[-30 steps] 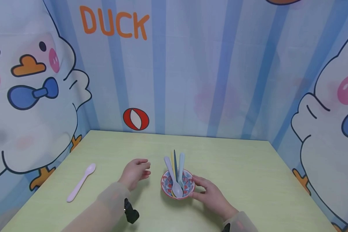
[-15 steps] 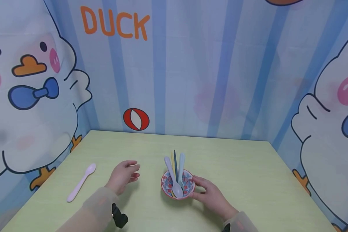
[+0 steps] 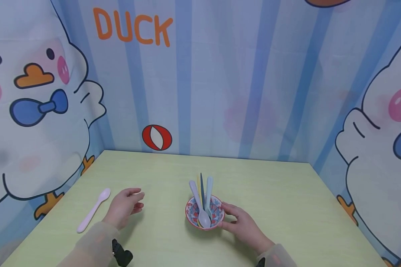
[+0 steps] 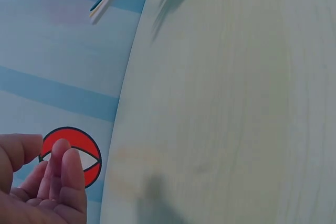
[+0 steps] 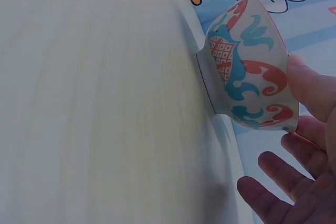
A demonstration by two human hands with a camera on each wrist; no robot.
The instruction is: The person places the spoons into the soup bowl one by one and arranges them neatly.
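A patterned bowl (image 3: 215, 202) with a red rim is near the middle of the table. Leaning in it are a lilac spoon (image 3: 204, 218), a light blue spoon (image 3: 209, 185) and thin yellow and dark blue handles whose lower ends are partly hidden. My right hand (image 3: 245, 226) grips the bowl's right rim between thumb and forefinger; its other fingers spread below the rim in the right wrist view. My left hand (image 3: 124, 207) hovers over the table with nothing in its loosely bent fingers. Just left of it lies a pink spoon (image 3: 93, 210), bowl end pointing away.
The pale wooden table (image 3: 270, 193) ends at a hanging striped cloth (image 3: 214, 74) printed with ducks, the word DUCK and a red ball. Cloth also encloses the left and right sides. A black strap device (image 3: 121, 254) sits on my left wrist.
My left hand has moved left, away from the bowl and closer to the pink spoon. The right hand, bowl and spoons have stayed in place.
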